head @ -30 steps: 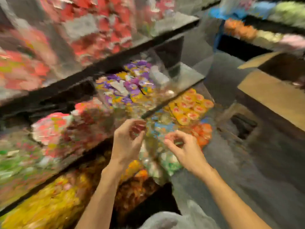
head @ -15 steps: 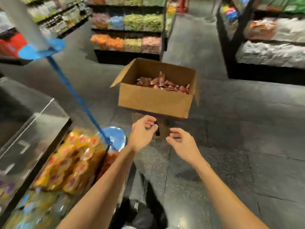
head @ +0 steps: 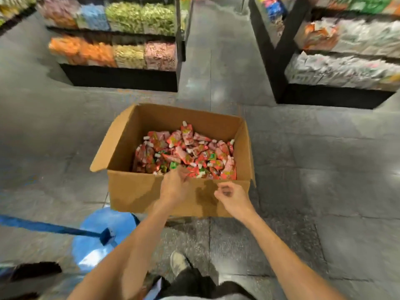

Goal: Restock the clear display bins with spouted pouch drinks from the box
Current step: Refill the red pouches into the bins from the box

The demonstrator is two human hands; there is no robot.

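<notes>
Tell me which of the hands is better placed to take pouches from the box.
Left, probably. The left hand reaches over the near rim of the box, right at the pouches. The right hand hangs outside the near wall, loosely curled, holding nothing.

Left grip (head: 175, 186) fingertips hidden among pouches (head: 186, 152); hold unclear. Pouch print blurred. Shelf bins (head: 138, 18) far beyond grip blurred, cut by top edge.
</notes>
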